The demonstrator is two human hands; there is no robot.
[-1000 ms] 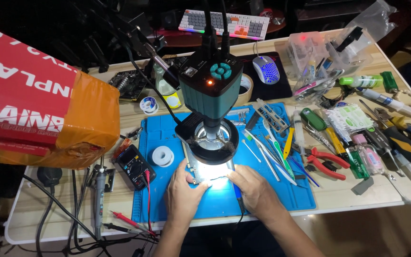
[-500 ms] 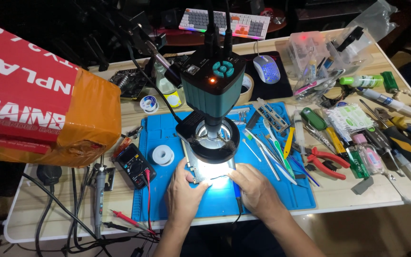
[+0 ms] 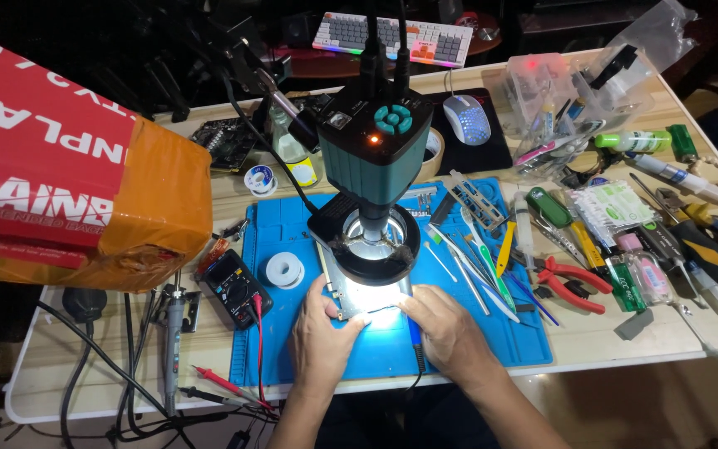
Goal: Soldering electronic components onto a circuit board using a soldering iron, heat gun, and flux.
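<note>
Near front edge of mat [image 3: 292, 349]: both hands worked under the microscope [image 3: 373, 158].
Left hand [image 3: 319, 342]: fingers curled, thumb pressing the left edge of a lit metal plate [image 3: 367, 298].
Right hand [image 3: 450, 333]: loosely closed beside the plate's right edge; what it gripped could not be told.
Blue-handled tool [image 3: 414, 334]: between the hands.
Multimeter [image 3: 234, 287]: mat's left edge.
Solder spool [image 3: 283, 269]: just right of it.

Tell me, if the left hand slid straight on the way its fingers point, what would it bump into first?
The left hand points up and slightly right, at the brightly lit metal holder it already touches. Just beyond looks to be the black ring light under the microscope camera, though the ring probably sits higher.
</note>
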